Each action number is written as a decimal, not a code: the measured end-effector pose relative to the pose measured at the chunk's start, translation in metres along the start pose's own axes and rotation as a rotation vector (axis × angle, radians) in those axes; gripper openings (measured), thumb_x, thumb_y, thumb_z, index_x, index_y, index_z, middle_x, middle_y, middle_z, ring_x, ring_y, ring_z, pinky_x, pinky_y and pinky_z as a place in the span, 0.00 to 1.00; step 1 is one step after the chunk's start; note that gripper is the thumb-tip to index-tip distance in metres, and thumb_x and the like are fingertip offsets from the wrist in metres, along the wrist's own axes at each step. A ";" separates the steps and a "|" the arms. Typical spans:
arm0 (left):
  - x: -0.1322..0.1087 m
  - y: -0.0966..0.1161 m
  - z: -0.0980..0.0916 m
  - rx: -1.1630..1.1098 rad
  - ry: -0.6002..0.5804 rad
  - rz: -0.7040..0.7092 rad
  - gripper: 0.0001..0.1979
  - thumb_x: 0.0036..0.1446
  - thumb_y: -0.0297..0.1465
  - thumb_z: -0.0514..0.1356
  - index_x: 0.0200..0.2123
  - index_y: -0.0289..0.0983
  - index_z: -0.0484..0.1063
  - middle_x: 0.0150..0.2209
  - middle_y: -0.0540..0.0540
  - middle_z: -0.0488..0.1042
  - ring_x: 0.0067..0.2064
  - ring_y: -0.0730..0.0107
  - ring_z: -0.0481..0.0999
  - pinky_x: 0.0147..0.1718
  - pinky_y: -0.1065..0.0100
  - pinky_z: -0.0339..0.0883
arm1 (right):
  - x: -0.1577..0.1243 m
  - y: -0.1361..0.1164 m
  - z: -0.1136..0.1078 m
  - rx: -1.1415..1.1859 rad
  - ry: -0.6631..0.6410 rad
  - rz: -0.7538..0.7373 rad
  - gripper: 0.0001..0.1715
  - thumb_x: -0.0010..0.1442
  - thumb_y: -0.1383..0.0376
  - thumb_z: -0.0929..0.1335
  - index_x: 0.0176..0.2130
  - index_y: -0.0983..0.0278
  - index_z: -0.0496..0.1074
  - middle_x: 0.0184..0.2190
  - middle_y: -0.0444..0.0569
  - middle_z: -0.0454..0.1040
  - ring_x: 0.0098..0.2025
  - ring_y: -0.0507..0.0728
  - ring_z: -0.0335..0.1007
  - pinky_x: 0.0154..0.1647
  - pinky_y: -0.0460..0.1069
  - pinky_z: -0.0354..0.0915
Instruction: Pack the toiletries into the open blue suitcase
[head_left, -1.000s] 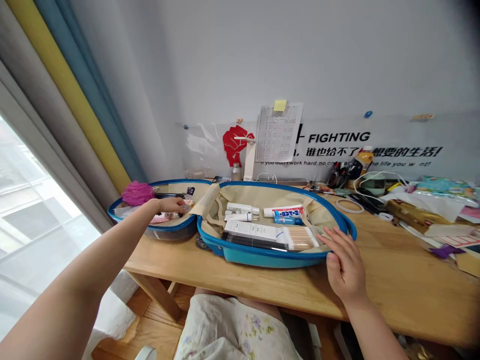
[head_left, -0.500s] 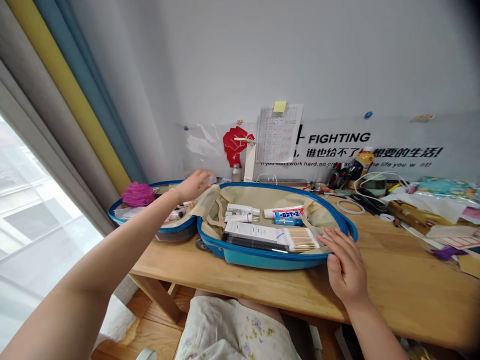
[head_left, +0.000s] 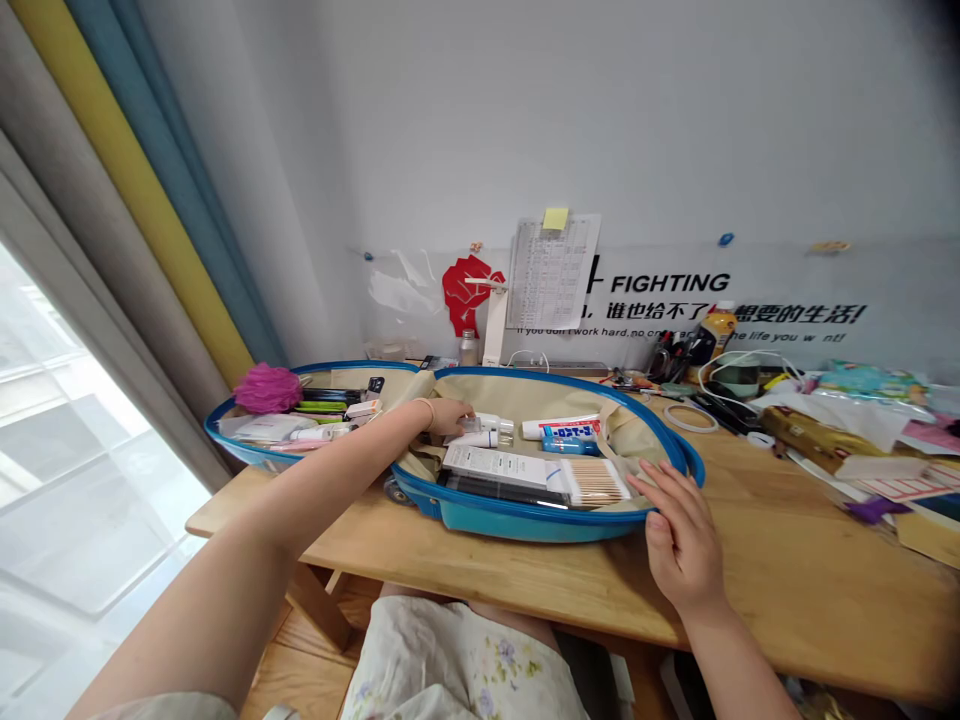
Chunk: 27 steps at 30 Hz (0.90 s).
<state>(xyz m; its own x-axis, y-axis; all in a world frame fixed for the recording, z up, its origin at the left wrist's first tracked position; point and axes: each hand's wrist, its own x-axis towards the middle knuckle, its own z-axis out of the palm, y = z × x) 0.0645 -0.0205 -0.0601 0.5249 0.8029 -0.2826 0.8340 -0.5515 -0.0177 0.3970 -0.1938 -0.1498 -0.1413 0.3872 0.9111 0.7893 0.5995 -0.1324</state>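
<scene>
A small blue suitcase lies spread wide on the wooden table. My left hand reaches into its right half, fingers closed on a small clear object whose kind I cannot make out. Beside those fingers lie white tubes and bottles. Farther right are a toothpaste tube, a blue bottle and a pack of cotton swabs. A white printed box sits near the front wall. My right hand rests on the suitcase's right front rim, fingers stretched over it, holding nothing.
The left half holds a pink bath puff, a white packet and other small items. Pens, an orange-labelled bottle, a tape roll and a gold pouch crowd the table's right. A lamp stands behind.
My left hand has come down from above the suitcase's back edge into the right half, carrying the clear object. My right hand stays on the rim. The view has shifted slightly.
</scene>
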 end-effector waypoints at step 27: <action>-0.127 -0.140 0.009 -0.138 0.202 -0.537 0.21 0.40 0.32 0.57 0.41 0.36 0.75 0.43 0.41 0.79 0.44 0.56 0.77 0.46 0.63 0.70 | 0.001 0.000 0.001 0.006 0.006 -0.002 0.21 0.65 0.65 0.58 0.53 0.59 0.71 0.53 0.53 0.73 0.61 0.64 0.63 0.62 0.63 0.59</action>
<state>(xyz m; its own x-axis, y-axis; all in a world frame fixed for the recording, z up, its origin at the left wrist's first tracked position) -0.1204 -0.0478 -0.0303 0.0337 0.9962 -0.0802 0.9993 -0.0321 0.0211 0.3963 -0.1925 -0.1490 -0.1389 0.3819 0.9137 0.7856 0.6042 -0.1331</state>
